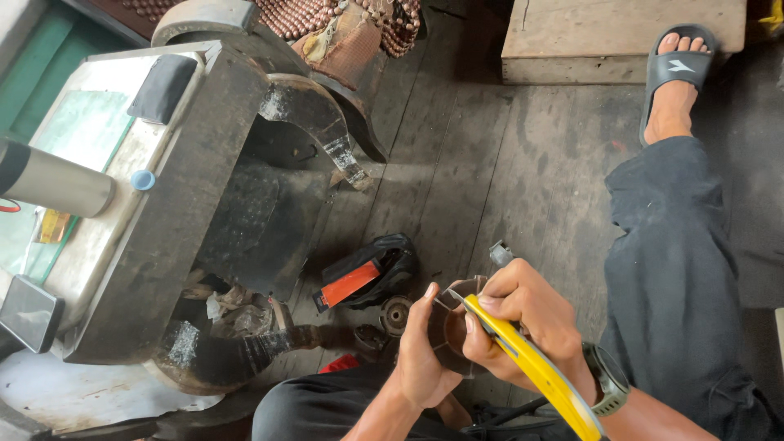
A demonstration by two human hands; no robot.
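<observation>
Two hands low in the head view, both busy with one small job. The left hand (423, 359) cups a small dark round part (454, 325), fingers wrapped under and around it, held up over the plank floor (457, 155) between the person's knees. The right hand (523, 314) is clenched round a yellow utility knife (535, 363), and the blade tip sits right at the rim of the part, so this looks like the trimming or scraping bit. Next move probably wants a short controlled stroke away from the left thumb, which is pretty close to the edge. A black worktop (163, 220) stands off to the left, with a black-and-red tool (363, 276) on the floor just beside the hands
</observation>
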